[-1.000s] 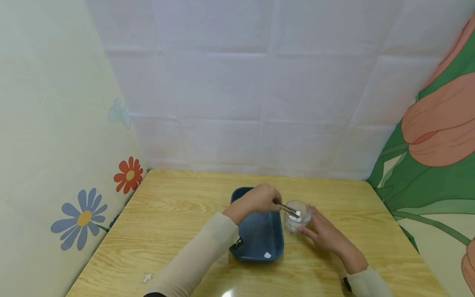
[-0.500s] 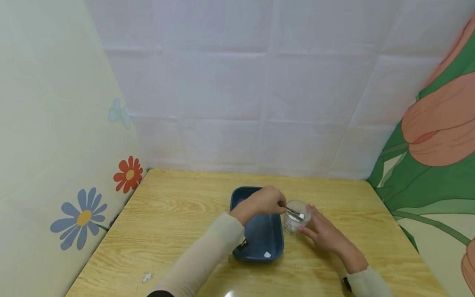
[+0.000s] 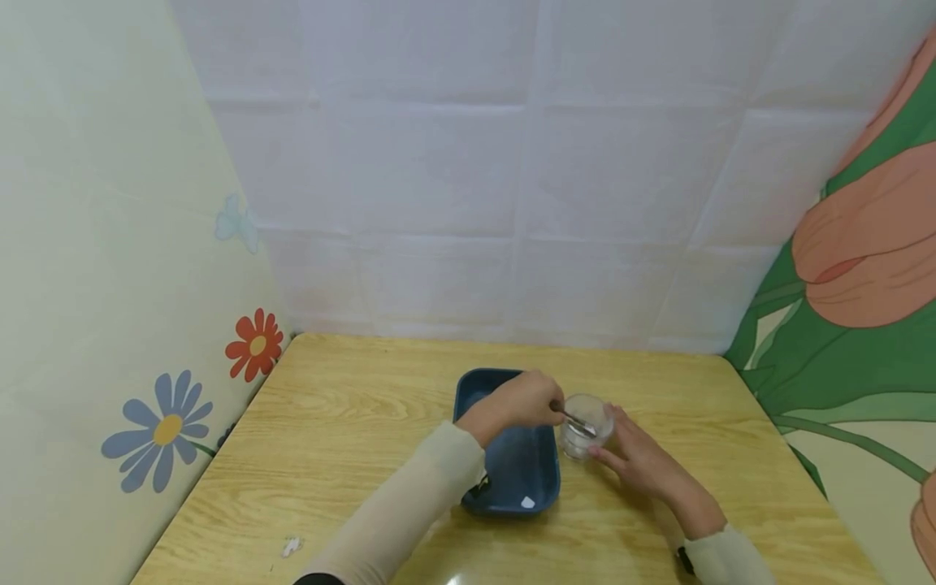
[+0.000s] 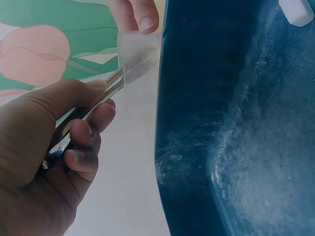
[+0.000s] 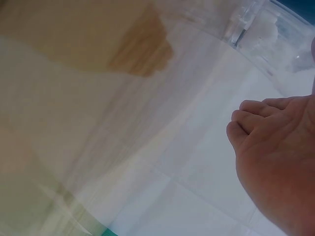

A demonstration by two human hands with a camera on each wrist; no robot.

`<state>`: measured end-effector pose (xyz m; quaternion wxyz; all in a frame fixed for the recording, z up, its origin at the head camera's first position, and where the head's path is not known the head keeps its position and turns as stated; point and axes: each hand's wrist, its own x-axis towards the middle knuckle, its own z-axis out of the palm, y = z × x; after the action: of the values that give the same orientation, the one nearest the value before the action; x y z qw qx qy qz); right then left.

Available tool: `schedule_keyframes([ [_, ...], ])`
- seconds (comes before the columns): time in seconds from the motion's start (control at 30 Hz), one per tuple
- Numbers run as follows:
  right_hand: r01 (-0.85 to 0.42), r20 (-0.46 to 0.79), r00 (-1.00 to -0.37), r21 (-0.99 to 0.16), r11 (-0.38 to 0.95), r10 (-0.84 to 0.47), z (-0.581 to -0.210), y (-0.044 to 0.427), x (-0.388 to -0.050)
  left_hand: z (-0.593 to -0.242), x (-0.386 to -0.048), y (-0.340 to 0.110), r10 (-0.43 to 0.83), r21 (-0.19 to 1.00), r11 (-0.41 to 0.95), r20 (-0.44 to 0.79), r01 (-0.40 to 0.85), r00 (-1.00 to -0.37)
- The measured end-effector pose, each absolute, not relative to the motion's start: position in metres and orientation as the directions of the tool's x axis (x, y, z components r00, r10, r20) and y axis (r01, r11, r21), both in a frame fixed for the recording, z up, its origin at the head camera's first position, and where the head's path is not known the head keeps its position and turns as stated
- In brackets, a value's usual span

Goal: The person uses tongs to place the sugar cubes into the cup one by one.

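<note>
Reaching across the blue tray (image 3: 515, 467), my left hand (image 3: 522, 398) pinches metal tweezers (image 4: 91, 109) between thumb and curled fingers. The tweezers' tips are inside a clear cup (image 3: 576, 447), where whitish pieces show through the wall. Whether the tips grip a piece is too small to tell. My right hand (image 3: 639, 455) holds the cup from its right side, thumb in front and fingers behind. The right wrist view catches the clear cup (image 5: 275, 42) only at its upper right corner, beside the right hand (image 5: 275, 147).
One white piece (image 3: 527, 502) lies in the tray's near right corner. On the wooden table (image 3: 351, 422) sits a small whitish scrap (image 3: 291, 546) at the front left. A white sheet (image 3: 439, 203) hangs behind the table, with printed flower sheets on both sides.
My left hand has moved slightly right and toward me, and the tweezers' tips have gone a little lower in the cup. The right hand and the cup have stayed in place.
</note>
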<state>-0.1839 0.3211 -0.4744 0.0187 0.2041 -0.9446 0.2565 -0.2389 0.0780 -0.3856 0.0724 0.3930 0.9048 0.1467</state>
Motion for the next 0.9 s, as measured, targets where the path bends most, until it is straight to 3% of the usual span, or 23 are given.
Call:
schedule_keyframes([
  [0.6,-0.420,0.173,-0.906,-0.480,0.770,-0.386,-0.476,0.320,-0.185,-0.376,-0.237,0.060,0.714,0.378,0.649,-0.002,0.660,-0.700],
  [0.9,-0.399,0.160,-0.916,-0.482,0.780,-0.369,-0.475,0.322,-0.183,-0.372,-0.237,0.037,0.737,0.397,0.611,0.029,0.685,-0.675],
])
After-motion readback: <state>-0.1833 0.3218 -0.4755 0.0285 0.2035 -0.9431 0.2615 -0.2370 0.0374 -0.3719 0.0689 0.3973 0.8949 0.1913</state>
